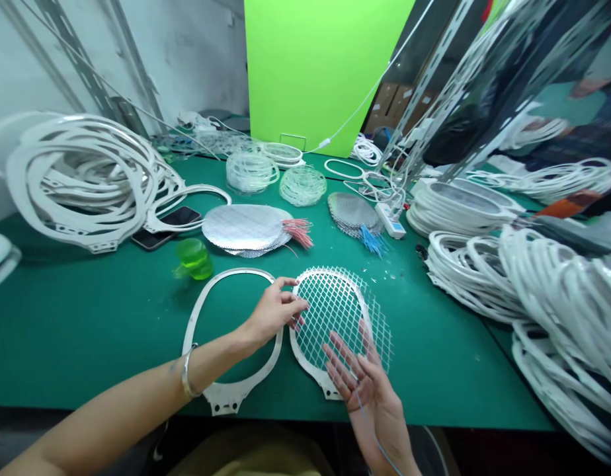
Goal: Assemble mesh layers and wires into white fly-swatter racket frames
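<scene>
A white oval frame [296, 350] lies on the green table with a pale diamond-patterned mesh sheet [330, 311] over it. The mesh extends past the frame's right edge. My left hand [276, 309] is at the left rim, its thumb and bent fingers closed on the mesh edge. My right hand [375, 396] is held palm up at the lower right of the mesh, fingers spread. A thin blue wire [369, 430] runs across that palm and wrist. Beside my left forearm lies a second white frame [190, 324], without mesh.
Stacked meshes with red wires [298, 233] and with blue wires [371, 239] lie behind. A green container [194, 258], phone [179, 218] and power strip [391, 221] are nearby. White frames pile up at left [77, 125] and right [464, 205]. A green panel [325, 66] stands behind.
</scene>
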Available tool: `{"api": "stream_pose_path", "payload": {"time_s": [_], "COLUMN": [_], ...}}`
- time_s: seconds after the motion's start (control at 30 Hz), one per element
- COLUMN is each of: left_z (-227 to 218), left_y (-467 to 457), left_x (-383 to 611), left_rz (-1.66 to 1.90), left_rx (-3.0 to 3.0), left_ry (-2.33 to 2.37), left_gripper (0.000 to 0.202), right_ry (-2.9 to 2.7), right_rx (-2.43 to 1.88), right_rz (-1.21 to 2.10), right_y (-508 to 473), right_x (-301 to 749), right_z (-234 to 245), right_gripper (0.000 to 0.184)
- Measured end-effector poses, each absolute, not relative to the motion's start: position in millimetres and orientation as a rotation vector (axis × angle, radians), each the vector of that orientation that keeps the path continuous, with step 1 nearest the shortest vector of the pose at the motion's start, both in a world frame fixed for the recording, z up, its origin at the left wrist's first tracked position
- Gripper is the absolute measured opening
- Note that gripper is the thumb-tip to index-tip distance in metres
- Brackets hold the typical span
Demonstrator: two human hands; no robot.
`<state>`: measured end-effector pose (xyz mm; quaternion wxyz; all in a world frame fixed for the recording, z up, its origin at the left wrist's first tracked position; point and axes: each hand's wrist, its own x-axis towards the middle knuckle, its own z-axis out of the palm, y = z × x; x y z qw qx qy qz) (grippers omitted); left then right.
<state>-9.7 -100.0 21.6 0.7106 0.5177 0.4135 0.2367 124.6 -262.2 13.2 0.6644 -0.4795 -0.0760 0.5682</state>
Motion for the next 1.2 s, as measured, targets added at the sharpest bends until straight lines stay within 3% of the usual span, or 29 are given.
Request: {"api": "stream_pose_path", "payload": {"time_s": [0.23, 0.4, 0.53, 0.73, 1.2], "left_z": [14.9, 16.4, 7.1, -8.1, -13.2], "left_y": [-100.4, -72.0, -49.0, -36.1, -33.2], "left_x": [-10.0, -20.0, -12.1, -3.6, -2.2], "left_rz": [0.522, 0.539, 0.524, 0.485, 0.482], "left_rx": [1.27, 1.886, 2.305, 2.378, 2.379], "left_ry": [0.959, 1.123, 1.13, 1.122, 1.166], "left_gripper": [0.065, 0.033, 0.026, 0.021, 0.018], "right_ry": [-0.385, -1.036, -1.882, -2.257, -2.427], "right_rx": [-1.102, -1.571, -1.826, -1.872, -2.008], "right_rz": [0.886, 0.478, 0.104, -0.183, -0.246], "right_y": [-252.0, -251.9, -248.7, -238.7, -225.8], "right_x": [123.1, 138.2, 140.3, 130.1, 127.5], "right_z": [25.7, 50.9, 29.7, -10.3, -22.0], "right_gripper": [0.062, 0.058, 0.079, 0.087, 0.085]}}
